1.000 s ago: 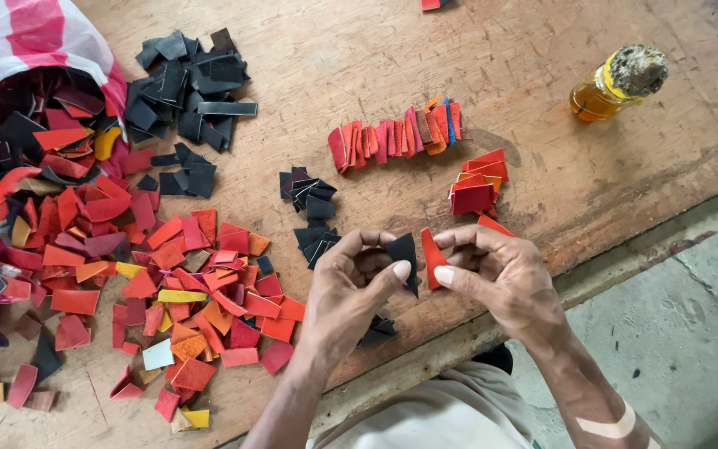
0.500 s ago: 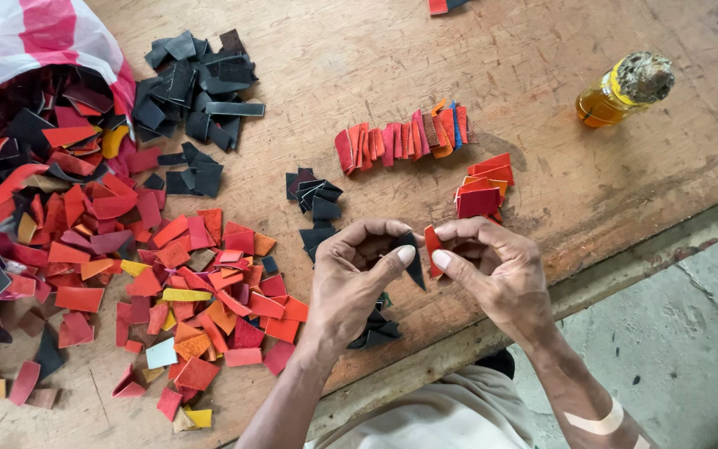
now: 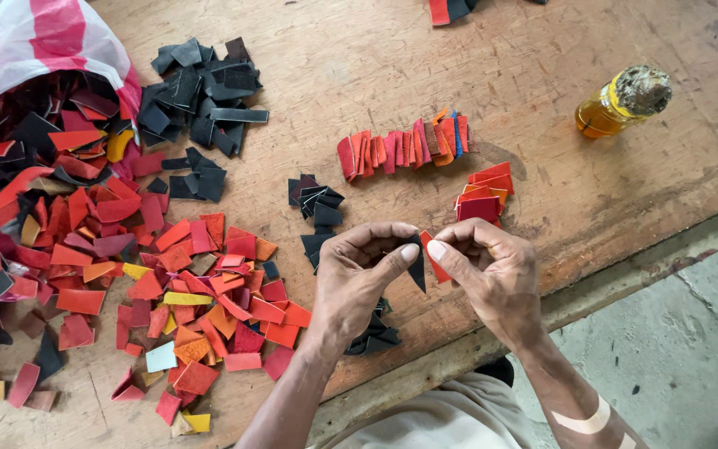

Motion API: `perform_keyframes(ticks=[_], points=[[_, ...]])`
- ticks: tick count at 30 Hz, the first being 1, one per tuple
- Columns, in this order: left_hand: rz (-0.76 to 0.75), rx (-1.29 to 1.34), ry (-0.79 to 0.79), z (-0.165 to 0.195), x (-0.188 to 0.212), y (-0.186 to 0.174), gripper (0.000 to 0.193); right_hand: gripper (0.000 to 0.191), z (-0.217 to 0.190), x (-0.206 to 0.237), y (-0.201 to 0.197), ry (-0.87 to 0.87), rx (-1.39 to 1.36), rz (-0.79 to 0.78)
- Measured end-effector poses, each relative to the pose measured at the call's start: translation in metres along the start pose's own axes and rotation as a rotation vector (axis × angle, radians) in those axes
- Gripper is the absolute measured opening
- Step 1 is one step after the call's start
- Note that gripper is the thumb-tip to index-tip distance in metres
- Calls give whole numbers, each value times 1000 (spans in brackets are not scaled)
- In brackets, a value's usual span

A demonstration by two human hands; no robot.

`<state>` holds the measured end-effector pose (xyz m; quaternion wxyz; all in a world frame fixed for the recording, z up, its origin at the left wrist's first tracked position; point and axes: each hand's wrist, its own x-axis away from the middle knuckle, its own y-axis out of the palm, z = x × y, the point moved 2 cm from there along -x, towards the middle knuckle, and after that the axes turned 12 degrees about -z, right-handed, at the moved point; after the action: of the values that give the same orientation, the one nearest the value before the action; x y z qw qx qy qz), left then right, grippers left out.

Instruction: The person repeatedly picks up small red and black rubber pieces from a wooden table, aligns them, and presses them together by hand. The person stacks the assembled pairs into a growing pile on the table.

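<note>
Left hand (image 3: 359, 278) pinches small black leather scrap (image 3: 416, 264) between thumb and forefinger; right hand (image 3: 492, 270) pinches thin red-orange leather strip (image 3: 435, 258). Scraps meet between fingertips, above wooden table (image 3: 359, 91) edge.

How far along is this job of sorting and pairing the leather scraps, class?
Done: a folded row of red and orange pieces, a small red stack and black piles lie sorted on the wooden table. In hand: the left hand pinches a black piece, the right hand an orange-red piece, held together. Left: the loose mixed scraps and the striped bag, which looks full.
</note>
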<state>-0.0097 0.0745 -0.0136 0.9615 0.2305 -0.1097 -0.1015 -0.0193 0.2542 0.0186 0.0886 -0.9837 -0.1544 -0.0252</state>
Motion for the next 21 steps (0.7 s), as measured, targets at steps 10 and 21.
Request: perform_keyframes(ticks=[10,21], points=[[-21,47,25,-6,-7,-4,24,16,11,-5,0,18,-38,1],[-62,74,30,0,-9,-7,24,16,9,-11,2,20,-2,-13]])
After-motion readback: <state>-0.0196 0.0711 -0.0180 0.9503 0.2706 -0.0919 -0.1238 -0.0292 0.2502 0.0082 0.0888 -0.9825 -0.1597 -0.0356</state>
